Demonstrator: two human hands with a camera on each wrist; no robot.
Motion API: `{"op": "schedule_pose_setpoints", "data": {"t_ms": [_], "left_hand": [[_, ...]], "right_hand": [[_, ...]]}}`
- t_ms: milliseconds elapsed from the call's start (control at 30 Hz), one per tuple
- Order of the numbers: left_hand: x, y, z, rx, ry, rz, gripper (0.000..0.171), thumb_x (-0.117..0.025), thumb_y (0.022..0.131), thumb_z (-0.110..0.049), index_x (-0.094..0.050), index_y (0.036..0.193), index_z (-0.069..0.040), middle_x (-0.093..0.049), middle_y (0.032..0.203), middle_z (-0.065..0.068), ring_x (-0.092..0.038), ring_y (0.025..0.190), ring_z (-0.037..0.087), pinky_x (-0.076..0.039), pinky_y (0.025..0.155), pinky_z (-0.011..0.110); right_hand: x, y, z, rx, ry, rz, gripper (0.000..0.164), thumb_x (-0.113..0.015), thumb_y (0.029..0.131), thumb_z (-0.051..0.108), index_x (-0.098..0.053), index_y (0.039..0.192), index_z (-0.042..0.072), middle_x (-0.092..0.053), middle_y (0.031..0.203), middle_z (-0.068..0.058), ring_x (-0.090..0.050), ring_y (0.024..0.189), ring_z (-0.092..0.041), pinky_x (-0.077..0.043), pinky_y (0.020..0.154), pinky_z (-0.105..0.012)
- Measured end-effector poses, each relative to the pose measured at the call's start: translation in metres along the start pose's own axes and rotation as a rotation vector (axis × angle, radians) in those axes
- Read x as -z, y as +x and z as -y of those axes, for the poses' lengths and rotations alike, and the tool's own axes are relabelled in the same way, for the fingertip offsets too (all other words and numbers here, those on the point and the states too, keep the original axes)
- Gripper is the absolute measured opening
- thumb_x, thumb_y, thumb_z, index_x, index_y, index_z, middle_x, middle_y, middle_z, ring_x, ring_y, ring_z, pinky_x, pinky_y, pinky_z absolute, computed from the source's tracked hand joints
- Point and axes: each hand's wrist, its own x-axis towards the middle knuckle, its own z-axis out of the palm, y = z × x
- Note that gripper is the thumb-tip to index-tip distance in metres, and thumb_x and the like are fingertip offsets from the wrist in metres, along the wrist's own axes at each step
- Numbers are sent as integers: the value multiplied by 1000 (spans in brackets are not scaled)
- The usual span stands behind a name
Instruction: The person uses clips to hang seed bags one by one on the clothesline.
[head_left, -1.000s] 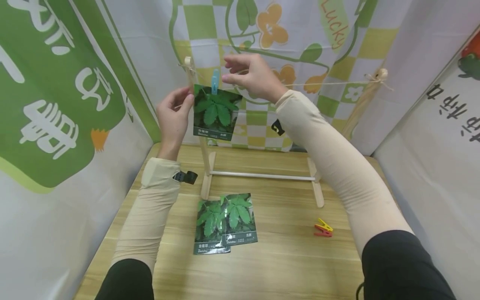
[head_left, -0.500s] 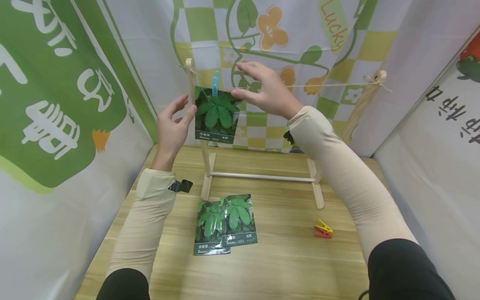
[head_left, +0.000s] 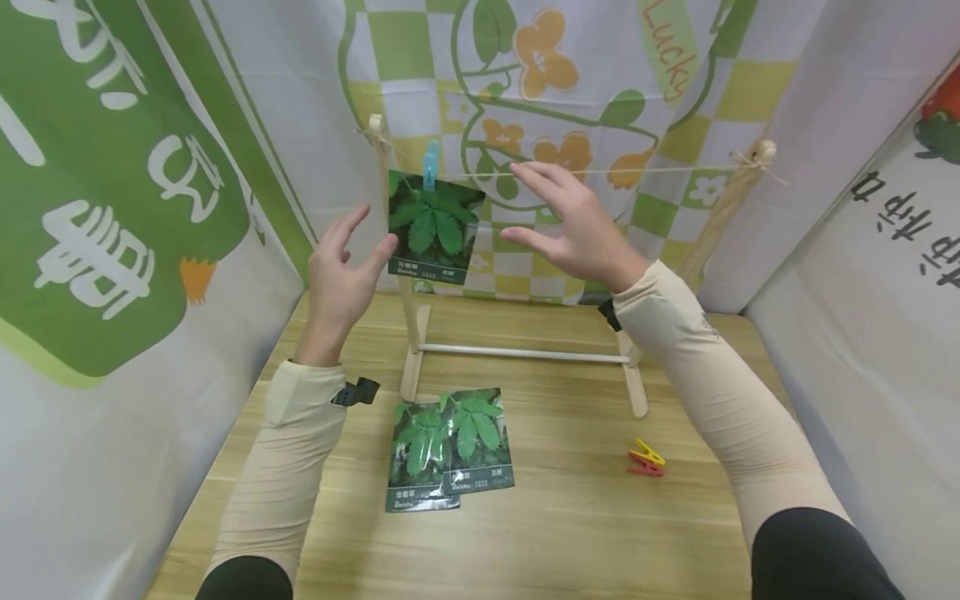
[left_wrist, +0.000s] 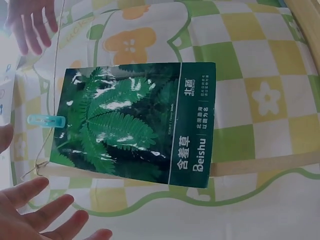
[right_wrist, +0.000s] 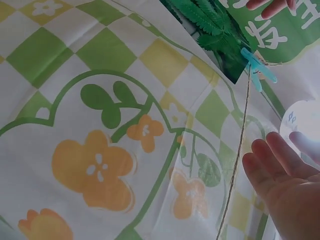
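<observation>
A green seed packet [head_left: 433,227] with a leaf picture hangs from a string [head_left: 637,171], held by a light blue clothespin [head_left: 431,165] at its top edge. My left hand [head_left: 339,279] is just left of the packet, fingers spread and holding nothing. On the packet's other side, apart from it, my right hand [head_left: 581,225] is held with straight fingers near the string. The left wrist view shows the packet [left_wrist: 135,122] clipped by the clothespin [left_wrist: 46,121], with the left fingers beside it. Two more seed packets [head_left: 478,442] lie overlapping on the table.
The string is tied between two wooden posts [head_left: 723,208] of a stand with a white crossbar [head_left: 525,353]. A yellow clothespin [head_left: 649,452] and a red clothespin [head_left: 645,466] lie at the right of the wooden table [head_left: 570,533]. A patterned curtain [head_left: 517,258] hangs behind.
The left fingers have let go of the hanging packet's edge and moved slightly down and away. My right hand has drawn back from the blue clothespin, moving right and down. The packet stays hanging.
</observation>
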Motion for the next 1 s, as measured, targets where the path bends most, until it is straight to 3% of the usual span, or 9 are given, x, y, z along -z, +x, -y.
{"op": "schedule_pose_setpoints", "data": {"t_ms": [167, 433, 633, 800, 1000], "left_hand": [[3, -7, 0, -5, 11, 14, 63, -66, 91, -42, -47, 145, -16, -44, 151, 8, -37, 142, 26, -35, 110, 60], [3, -17, 5, 14, 28, 27, 67, -67, 90, -43, -44, 146, -16, -41, 153, 9, -35, 143, 27, -33, 110, 61], [1, -25, 11, 27, 51, 27, 68, -68, 89, -42, -44, 146, -13, -41, 152, 12, -34, 143, 30, -33, 112, 59], [-1, -32, 17, 75, 66, 50, 70, -68, 89, -43, -42, 147, -13, -39, 154, 13, -31, 145, 32, -26, 118, 57], [-3, -38, 23, 70, 63, 50, 71, -68, 88, -43, -42, 147, -13, -39, 153, 13, -33, 143, 33, -31, 113, 60]], "right_hand": [[2, -18, -5, 40, 4, -45, 71, -78, 83, 15, -45, 143, -2, -51, 141, -22, -47, 132, -33, -38, 113, -43], [6, -44, -11, 27, -5, -75, 71, -79, 80, 12, -46, 142, -2, -52, 138, -22, -50, 128, -34, -41, 110, -45], [5, -63, -18, -18, 0, -83, 71, -79, 80, 11, -46, 142, -1, -52, 139, -21, -49, 131, -34, -39, 111, -47], [2, -77, -23, -71, 0, -73, 73, -80, 79, 9, -45, 143, 0, -52, 139, -21, -49, 130, -35, -40, 110, -50], [1, -91, -29, -94, -4, -86, 72, -80, 78, 8, -47, 141, -1, -53, 137, -22, -51, 126, -36, -41, 108, -51]]}}
